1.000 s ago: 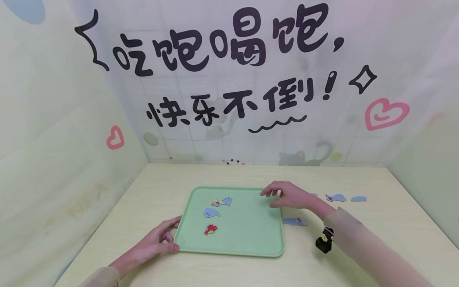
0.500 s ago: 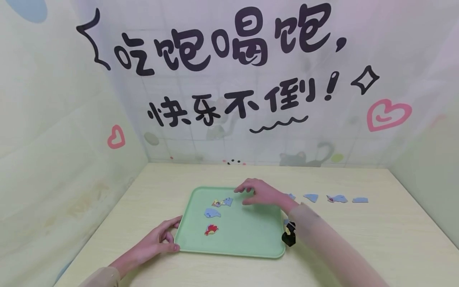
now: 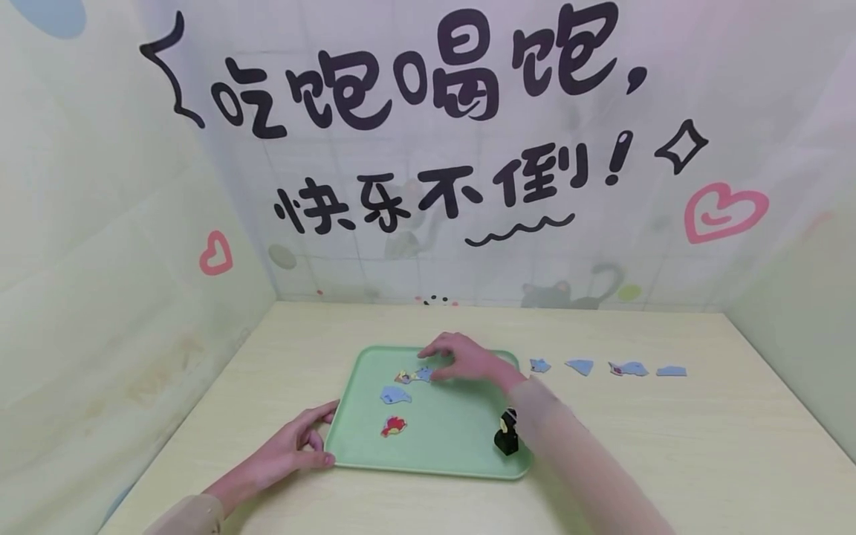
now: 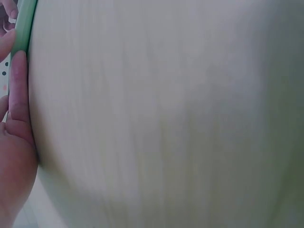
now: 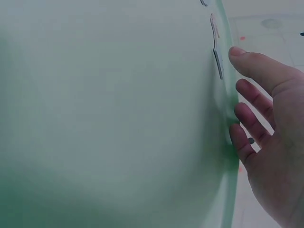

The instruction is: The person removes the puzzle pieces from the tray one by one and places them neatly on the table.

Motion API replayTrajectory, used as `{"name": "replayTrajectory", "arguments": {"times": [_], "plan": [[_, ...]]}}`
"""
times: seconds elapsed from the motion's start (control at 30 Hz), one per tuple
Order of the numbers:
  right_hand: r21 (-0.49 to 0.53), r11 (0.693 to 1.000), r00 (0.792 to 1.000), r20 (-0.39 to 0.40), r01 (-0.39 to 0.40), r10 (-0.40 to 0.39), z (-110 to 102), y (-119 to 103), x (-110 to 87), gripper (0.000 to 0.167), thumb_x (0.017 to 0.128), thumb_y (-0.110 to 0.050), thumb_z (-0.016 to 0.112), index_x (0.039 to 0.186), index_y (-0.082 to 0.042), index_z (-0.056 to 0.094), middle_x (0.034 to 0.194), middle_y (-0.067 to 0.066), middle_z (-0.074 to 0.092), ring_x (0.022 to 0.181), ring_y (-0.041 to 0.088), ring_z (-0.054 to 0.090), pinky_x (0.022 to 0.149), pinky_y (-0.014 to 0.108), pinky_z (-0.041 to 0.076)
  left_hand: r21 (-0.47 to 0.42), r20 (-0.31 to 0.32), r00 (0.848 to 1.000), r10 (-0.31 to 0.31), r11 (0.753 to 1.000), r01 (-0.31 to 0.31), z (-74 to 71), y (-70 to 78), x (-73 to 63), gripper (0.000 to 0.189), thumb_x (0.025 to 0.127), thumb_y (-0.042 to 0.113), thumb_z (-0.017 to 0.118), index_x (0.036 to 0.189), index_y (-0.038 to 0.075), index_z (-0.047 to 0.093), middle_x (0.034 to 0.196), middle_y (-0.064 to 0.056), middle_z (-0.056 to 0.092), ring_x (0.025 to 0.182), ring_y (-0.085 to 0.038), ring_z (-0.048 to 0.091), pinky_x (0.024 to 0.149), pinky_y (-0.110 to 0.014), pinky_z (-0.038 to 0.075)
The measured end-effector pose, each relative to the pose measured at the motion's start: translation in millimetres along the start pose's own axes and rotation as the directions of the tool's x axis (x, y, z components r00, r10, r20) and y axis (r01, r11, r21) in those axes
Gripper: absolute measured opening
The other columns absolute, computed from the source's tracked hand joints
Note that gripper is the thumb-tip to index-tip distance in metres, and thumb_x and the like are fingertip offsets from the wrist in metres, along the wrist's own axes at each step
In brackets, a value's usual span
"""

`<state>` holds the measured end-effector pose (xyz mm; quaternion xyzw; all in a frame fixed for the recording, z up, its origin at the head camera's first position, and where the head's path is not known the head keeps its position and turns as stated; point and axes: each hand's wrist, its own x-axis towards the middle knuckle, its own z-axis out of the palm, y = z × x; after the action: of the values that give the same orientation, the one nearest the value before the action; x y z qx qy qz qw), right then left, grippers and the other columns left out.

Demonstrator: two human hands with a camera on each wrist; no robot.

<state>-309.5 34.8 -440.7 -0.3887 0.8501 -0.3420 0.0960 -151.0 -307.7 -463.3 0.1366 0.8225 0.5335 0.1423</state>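
Observation:
A mint-green tray point(image 3: 461, 438) lies on the table with several flat, irregular puzzle pieces on it. My left hand point(image 3: 297, 444) rests against its left edge, thumb at the near corner. In the left wrist view, a finger point(image 4: 19, 88) lies along the rim. My right hand point(image 3: 463, 357) is over the far part of the tray, fingers spread, thumb close to a blue-and-yellow piece point(image 3: 424, 374). Nothing shows between the fingers of the right hand point(image 5: 278, 128) in the right wrist view. Nearer lie a blue piece point(image 3: 396, 395) and a red piece point(image 3: 394, 426).
Right of the tray, a row of pieces lies on the wooden table point(image 3: 702, 446): a small blue one point(image 3: 539, 365), a triangular one point(image 3: 580, 367), a blue-and-red one point(image 3: 628, 368) and a flat blue one point(image 3: 672, 371). A printed curtain point(image 3: 428, 275) stands behind.
My right hand has moved left across the tray to the far pieces, uncovering the row of pieces on the right. My left hand and the tray have stayed put.

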Motion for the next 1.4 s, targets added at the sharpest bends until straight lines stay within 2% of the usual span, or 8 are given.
{"name": "replayTrajectory", "arguments": {"times": [0.13,0.27,0.37,0.63,0.8,1.0,1.2,1.4], "plan": [[-0.023,1.000,1.000,0.029,-0.010,0.011,6,-3,4.1,0.045,0.085,-0.020,0.077,0.129,-0.014,0.066,0.127,0.006,0.062,0.118,0.023,0.053,0.102,0.040,0.040,0.015,-0.005,1.000,-0.024,1.000,0.024,0.2,-0.3,0.1,0.093,0.082,0.013,0.077,0.155,-0.001,0.021,0.142,-0.024,0.036,0.083,-0.006,0.058,0.079,-0.020,0.046],[-0.075,0.997,0.998,0.055,-0.034,0.038,9,-6,5.9,0.043,0.085,-0.020,0.077,0.126,-0.015,0.067,0.123,0.006,0.062,0.116,0.021,0.052,0.101,0.040,0.040,0.028,-0.006,0.999,-0.037,0.999,0.038,0.7,-1.0,0.3,0.092,0.082,0.015,0.077,0.155,0.000,0.023,0.141,-0.022,0.036,0.083,-0.006,0.058,0.081,-0.019,0.044],[-0.104,0.994,0.997,0.055,-0.044,0.050,10,-9,5.6,0.040,0.085,-0.019,0.077,0.124,-0.014,0.069,0.119,0.005,0.063,0.112,0.020,0.053,0.099,0.038,0.042,0.027,-0.005,0.999,-0.034,0.999,0.035,0.7,-0.4,0.5,0.092,0.082,0.015,0.077,0.155,0.000,0.023,0.141,-0.022,0.036,0.083,-0.006,0.059,0.082,-0.019,0.044],[-0.085,0.995,0.997,0.046,-0.059,0.063,9,-17,1.8,0.036,0.084,-0.014,0.077,0.120,-0.009,0.070,0.109,0.006,0.068,0.103,0.020,0.058,0.093,0.035,0.044,0.001,0.013,1.000,0.005,1.000,-0.005,0.4,1.3,0.3,0.092,0.084,0.012,0.075,0.155,-0.003,0.020,0.142,-0.025,0.035,0.083,-0.007,0.058,0.080,-0.019,0.044],[-0.110,0.992,0.998,0.022,-0.059,0.062,9,-14,-0.3,0.033,0.083,-0.015,0.078,0.115,-0.010,0.072,0.103,0.004,0.067,0.098,0.017,0.056,0.091,0.034,0.044,-0.007,0.014,1.000,0.011,1.000,-0.010,0.9,1.2,1.1,0.092,0.083,0.011,0.075,0.155,-0.003,0.019,0.142,-0.026,0.035,0.082,-0.006,0.058,0.080,-0.020,0.044],[-0.120,0.989,0.996,-0.002,-0.091,0.092,3,-10,-5.5,0.030,0.081,-0.021,0.079,0.111,-0.019,0.073,0.101,-0.002,0.064,0.098,0.012,0.054,0.091,0.033,0.044,0.001,0.008,1.000,0.011,1.000,-0.011,0.9,0.9,1.0,0.092,0.083,0.011,0.075,0.155,-0.003,0.020,0.141,-0.026,0.035,0.082,-0.006,0.058,0.079,-0.020,0.044],[-0.135,0.989,0.998,-0.033,-0.057,0.053,-10,-13,-17.2,0.030,0.082,-0.019,0.078,0.111,-0.019,0.073,0.105,-0.002,0.066,0.102,0.015,0.057,0.094,0.037,0.044,0.004,0.002,1.000,-0.003,1.000,0.003,0.8,1.0,0.6,0.092,0.083,0.011,0.075,0.155,-0.002,0.020,0.142,-0.025,0.036,0.082,-0.006,0.058,0.078,-0.020,0.044],[-0.149,0.987,0.995,-0.090,-0.055,0.042,-21,-19,-35.2,0.028,0.082,-0.018,0.078,0.110,-0.019,0.074,0.106,-0.002,0.067,0.104,0.018,0.059,0.094,0.038,0.045,0.027,-0.007,1.000,-0.013,1.000,0.013,0.3,1.0,0.3,0.092,0.083,0.012,0.075,0.155,-0.002,0.021,0.142,-0.025,0.037,0.082,-0.006,0.058,0.079,-0.020,0.044]]}}
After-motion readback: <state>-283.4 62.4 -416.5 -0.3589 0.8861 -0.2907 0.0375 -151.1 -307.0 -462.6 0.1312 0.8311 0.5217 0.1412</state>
